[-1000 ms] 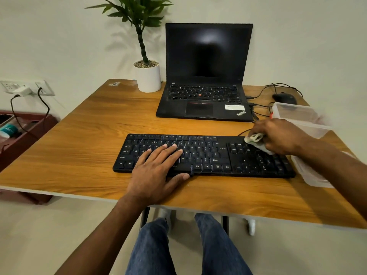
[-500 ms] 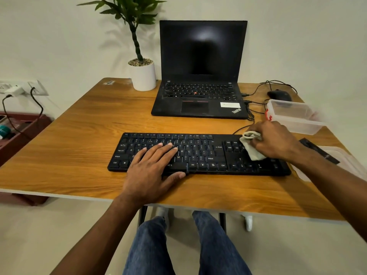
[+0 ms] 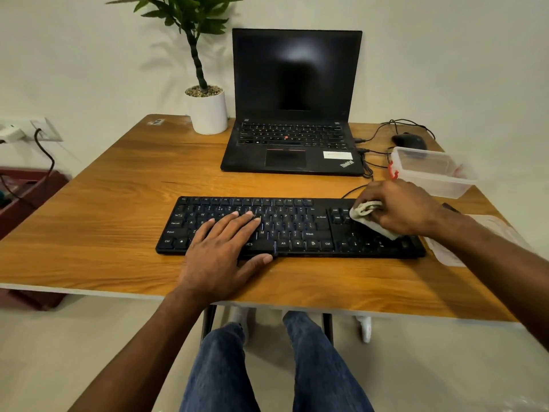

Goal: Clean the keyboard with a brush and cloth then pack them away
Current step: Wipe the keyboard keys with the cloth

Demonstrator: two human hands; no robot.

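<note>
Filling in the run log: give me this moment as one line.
step: wiping | right hand: grips cloth on keyboard right end | left hand: flat on keys | container: open

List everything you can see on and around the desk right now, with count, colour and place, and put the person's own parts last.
keyboard: 1, black, front centre of desk
cloth: 1, whitish, on keyboard's right end, in the right hand
laptop: 1, black, open, screen dark, behind keyboard
potted plant: 1, green in white pot, left of laptop
mouse: 1, black, back right corner
plastic container: 1, clear, open, right of laptop
lid: 1, clear, flat at right edge, partly hidden
cables: several, black, right of laptop
desk: 1, wood
wall socket: 1, white, far left
left hand: flat on keyboard's left half
right hand: grips cloth
legs: 2, blue jeans, under desk
</note>
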